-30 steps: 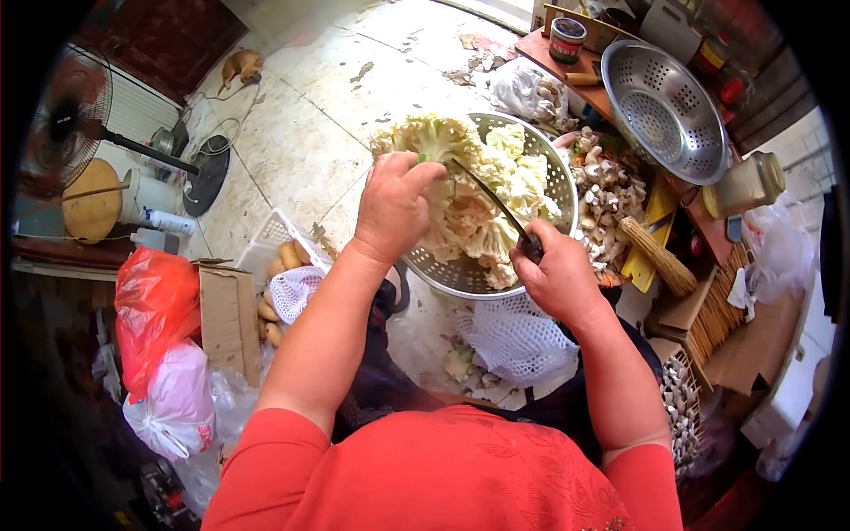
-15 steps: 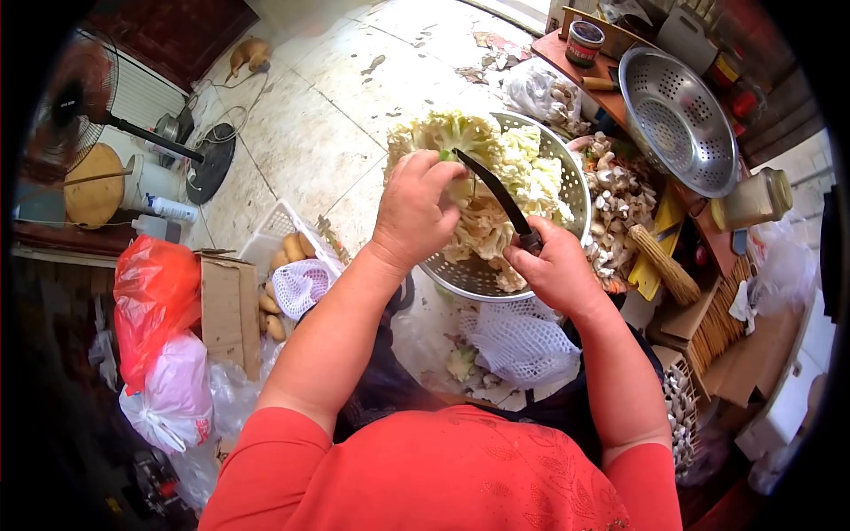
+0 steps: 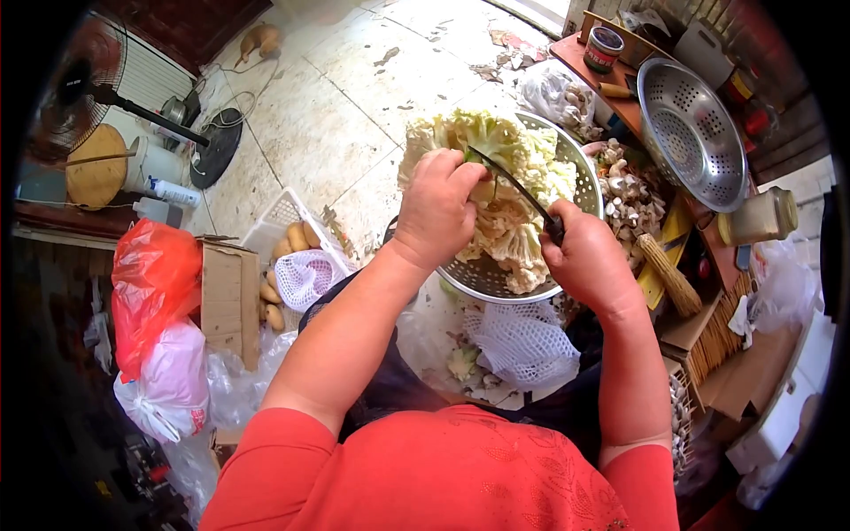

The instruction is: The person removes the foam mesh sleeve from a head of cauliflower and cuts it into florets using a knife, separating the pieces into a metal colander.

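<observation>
At frame centre, the left hand [image 3: 438, 209] grips cauliflower [image 3: 443, 133] above a perforated basin [image 3: 586, 184]; just right, the right hand [image 3: 584, 254] clasps 1 curved knife [image 3: 527, 194].

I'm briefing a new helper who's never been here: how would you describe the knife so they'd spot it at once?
Find the colander holding cauliflower, beyond the red shirt. Over it, the right hand grips the knife: long, slim, dark and slightly curved, unlike the pale, lumpy cauliflower behind it.

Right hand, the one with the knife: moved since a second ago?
Yes, slightly: the right hand is farther up the view, away from the near rim of the cauliflower colander.
</observation>
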### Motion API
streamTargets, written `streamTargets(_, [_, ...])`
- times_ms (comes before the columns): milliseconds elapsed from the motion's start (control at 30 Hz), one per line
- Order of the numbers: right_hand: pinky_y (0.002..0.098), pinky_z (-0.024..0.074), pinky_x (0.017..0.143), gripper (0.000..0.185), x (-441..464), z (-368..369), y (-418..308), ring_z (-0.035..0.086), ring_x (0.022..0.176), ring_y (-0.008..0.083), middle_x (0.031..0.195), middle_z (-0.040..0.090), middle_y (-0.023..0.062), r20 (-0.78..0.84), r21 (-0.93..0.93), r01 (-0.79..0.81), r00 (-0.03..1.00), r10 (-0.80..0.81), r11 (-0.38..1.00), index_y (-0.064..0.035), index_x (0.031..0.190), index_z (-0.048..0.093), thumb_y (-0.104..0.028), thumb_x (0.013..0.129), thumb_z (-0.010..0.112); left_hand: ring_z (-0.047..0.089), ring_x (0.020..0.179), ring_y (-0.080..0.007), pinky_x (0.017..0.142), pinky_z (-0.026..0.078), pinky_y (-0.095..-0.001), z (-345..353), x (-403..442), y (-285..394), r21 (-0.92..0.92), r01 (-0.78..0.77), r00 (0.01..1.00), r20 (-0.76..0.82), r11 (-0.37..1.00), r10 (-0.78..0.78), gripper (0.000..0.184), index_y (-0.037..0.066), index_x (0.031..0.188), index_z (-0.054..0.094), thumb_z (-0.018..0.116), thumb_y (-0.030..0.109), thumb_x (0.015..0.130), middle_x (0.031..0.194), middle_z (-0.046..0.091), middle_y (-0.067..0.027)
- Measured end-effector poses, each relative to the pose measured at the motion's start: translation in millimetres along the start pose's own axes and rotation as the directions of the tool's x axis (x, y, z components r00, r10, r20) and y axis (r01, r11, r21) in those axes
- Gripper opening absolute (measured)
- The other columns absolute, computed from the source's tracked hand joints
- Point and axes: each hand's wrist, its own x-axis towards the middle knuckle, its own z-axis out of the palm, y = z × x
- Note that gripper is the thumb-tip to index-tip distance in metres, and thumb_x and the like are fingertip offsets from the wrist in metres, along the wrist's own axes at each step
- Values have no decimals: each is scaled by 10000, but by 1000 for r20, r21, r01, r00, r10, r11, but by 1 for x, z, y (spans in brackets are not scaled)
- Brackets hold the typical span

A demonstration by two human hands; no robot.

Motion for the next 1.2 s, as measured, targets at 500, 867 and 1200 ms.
streamTargets(500, [502, 500, 819, 288, 6, 7, 3, 647, 900, 436, 893, 664, 270, 10, -104, -64, 998, 66, 992, 11, 1077, 580, -108, 820, 633, 566, 1022, -343, 916, 482, -404, 4, 6, 3, 8, 89, 996, 29, 996, -89, 363, 110, 997, 677, 668, -21, 659, 1063, 600, -123])
streamTargets(867, [504, 492, 803, 277, -4, 18, 25, 639, 878, 443, 902, 670, 264, -115, 2, -94, 989, 93, 996, -10, 1098, 577, -149, 859, 599, 498, 1103, -361, 962, 454, -414, 4, 11, 7, 177, 106, 970, 200, 978, -141, 506, 165, 1123, 643, 665, -23, 654, 1104, 524, -129])
streamTargets(1200, [486, 504, 770, 244, -6, 16, 27, 641, 856, 433, 875, 668, 258, -177, 98, -85, 979, 101, 992, 6, 1030, 598, -168, 861, 617, 499, 986, -324, 853, 428, -415, -6, 22, 11, 276, 71, 967, 217, 959, -134, 411, 198, 1011, 694, 728, 114, 610, 960, 495, -96])
